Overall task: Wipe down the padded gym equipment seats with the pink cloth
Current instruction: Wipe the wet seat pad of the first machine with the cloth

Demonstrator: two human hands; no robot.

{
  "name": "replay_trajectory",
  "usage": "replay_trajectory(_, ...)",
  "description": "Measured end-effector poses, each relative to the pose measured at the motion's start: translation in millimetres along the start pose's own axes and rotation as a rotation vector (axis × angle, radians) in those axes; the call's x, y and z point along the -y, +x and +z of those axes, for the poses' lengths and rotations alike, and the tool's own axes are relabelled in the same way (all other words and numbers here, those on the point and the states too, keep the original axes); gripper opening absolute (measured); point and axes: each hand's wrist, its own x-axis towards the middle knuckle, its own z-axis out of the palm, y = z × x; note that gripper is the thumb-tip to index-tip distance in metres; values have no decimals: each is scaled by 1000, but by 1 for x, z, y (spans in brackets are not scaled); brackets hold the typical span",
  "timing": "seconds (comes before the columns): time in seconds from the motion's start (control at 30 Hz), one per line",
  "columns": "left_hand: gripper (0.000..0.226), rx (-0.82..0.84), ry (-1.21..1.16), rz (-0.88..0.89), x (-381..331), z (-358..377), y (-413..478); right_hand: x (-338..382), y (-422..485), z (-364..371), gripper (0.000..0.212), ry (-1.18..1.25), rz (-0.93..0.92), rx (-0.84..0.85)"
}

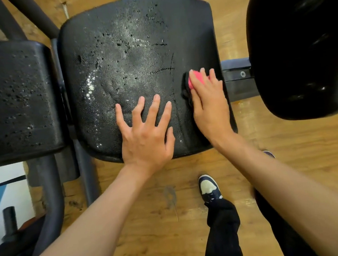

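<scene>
Both of your hands were down on the middle padded seat (137,59), a worn black pad speckled with white droplets and fine cracks. Your left hand (146,134) lay flat near the seat's near edge, fingers straight and spread, palm pressed to the vinyl and holding nothing. Your right hand (209,106) rested at the seat's right edge, its fingers laid over the pink cloth (195,80) and pressing it against the pad; whether they curled round it could not be told. Only a small pink patch showed beyond your fingertips, with a darker strip of material beside it under the hand. The cloth sat well to the right of your left hand, close to the seat's right rim and just short of the metal frame bar (238,74) that ran to the glossy black pad (299,45) on the right. Another pitted black pad (14,96) stood just beside the seat's left edge. Your sneaker (209,187) was planted on the wooden floor (299,157) below.
</scene>
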Motion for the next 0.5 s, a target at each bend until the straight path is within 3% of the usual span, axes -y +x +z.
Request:
replay_trajectory(0.2, 56, -2, -8, -4, 0, -1, 1, -19, -111, -22, 47, -47, -165, 159)
replay_trajectory(0.33, 56, -6, -13, 8, 1, 0, 1, -57, -68, -31, 47, 26, 138, 37)
replay_trajectory(0.4, 56, -8, -12, 8, 1, 2, 0, -49, -64, -24, 48, 13, 197, 4)
replay_trajectory(0.5, 56, -13, -10, 7, 1, 1, 0, -5, -101, -5, 46, -46, 25, 22)
